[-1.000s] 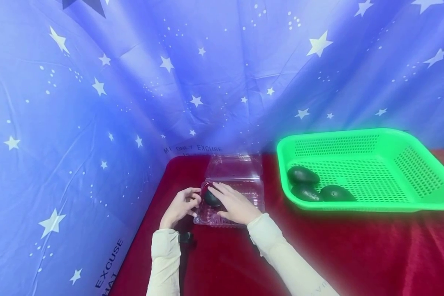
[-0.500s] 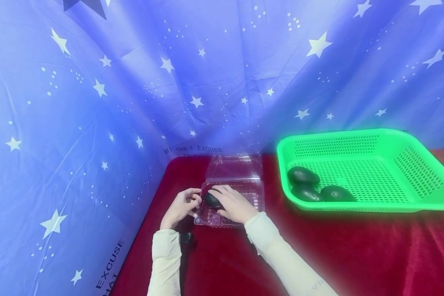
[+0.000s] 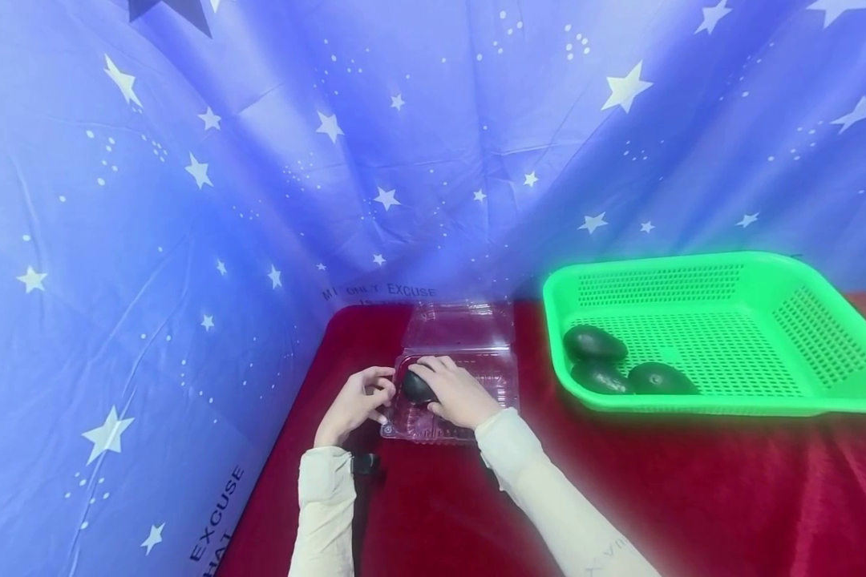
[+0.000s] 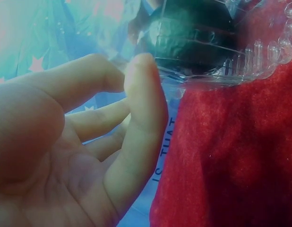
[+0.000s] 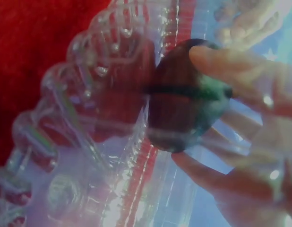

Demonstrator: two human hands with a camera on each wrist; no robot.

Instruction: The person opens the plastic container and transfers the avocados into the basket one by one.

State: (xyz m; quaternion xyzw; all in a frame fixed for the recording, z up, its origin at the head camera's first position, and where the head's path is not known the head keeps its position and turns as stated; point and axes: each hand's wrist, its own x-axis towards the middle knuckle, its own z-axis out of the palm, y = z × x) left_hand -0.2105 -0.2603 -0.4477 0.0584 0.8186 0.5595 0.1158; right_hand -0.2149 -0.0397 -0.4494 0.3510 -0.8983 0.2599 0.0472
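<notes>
A clear plastic clamshell container [image 3: 433, 429] lies on the table with its lid [image 3: 458, 327] raised at the back. Inside its left part sits a dark green avocado [image 3: 416, 388]. My right hand [image 3: 462, 394] grips the avocado from above and the right; in the right wrist view, thumb and fingers lie round opposite sides of the avocado [image 5: 176, 101]. At the container's left edge, my left hand [image 3: 354, 403] pinches the rim between thumb and forefinger. The left wrist view has this hand [image 4: 98, 132] close up, just beside the avocado [image 4: 191, 40] behind clear plastic.
A green perforated basket [image 3: 722, 401] stands to the right, with several dark avocados [image 3: 595, 343] gathered at its left end. Red cloth [image 3: 433, 513] covers the table. A blue star-patterned curtain [image 3: 433, 144] hangs behind and along the left side.
My right fingers have curled a little more round the avocado, and the right forearm has shifted slightly left. The left hand and the container hold nearly the same place.
</notes>
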